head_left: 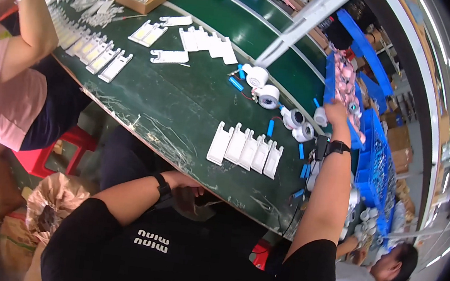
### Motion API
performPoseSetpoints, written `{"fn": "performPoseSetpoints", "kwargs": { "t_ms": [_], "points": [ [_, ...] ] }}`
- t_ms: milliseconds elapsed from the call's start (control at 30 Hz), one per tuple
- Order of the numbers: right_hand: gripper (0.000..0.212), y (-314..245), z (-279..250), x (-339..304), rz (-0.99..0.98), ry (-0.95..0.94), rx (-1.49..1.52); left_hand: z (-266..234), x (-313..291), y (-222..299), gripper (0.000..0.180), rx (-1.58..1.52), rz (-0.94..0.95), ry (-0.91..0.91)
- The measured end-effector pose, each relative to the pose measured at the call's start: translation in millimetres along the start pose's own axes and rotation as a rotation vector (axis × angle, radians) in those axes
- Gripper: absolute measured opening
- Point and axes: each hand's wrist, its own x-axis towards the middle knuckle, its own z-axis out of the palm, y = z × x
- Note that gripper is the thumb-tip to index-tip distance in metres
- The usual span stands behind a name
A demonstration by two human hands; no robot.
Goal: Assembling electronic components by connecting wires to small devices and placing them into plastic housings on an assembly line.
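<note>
Head view: a green counter (184, 104) crosses the scene, its near edge running along the person's body. The person's right hand (337, 113) reaches to the counter's right edge, at a blue bin (330, 77) filled with pink pieces (345, 83); whether its fingers grip anything cannot be told. A white round part (320, 116) sits just beside that hand. The left hand (190, 184) rests low at the near edge, fingers partly hidden, so its grasp cannot be told either. Between the hands, close to the near edge, five white flat casings (249, 152) lie side by side. Beyond them, toward the far edge, are white round units (257, 77) with blue cylinders (236, 84) near them. More white casings (100, 60) line the counter's far left, by a co-worker in a pink shirt (4, 85).
</note>
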Motion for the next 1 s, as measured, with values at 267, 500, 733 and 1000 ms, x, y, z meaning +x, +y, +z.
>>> {"fn": "performPoseSetpoints", "kwargs": {
  "t_ms": [267,500,733,1000],
  "points": [
    [0.075,47.2,22.6,9.8,-0.023,-0.120,-0.178,-10.0,36.6,-9.4,0.042,0.080,0.394,0.093],
    [0.058,-38.2,-47.7,-56.1,-0.236,0.352,0.226,-0.3,43.0,4.9,0.044,0.789,0.842,0.593],
    [0.058,-92.9,-30.4,-114.0,-0.327,0.295,0.544,13.5,25.4,1.2,0.037,1.033,0.627,0.660],
    [0.050,-121.2,24.4,-162.7,-0.454,0.359,0.460,25.5,-24.0,4.1,0.033,1.352,0.556,0.627]
  ]
}}
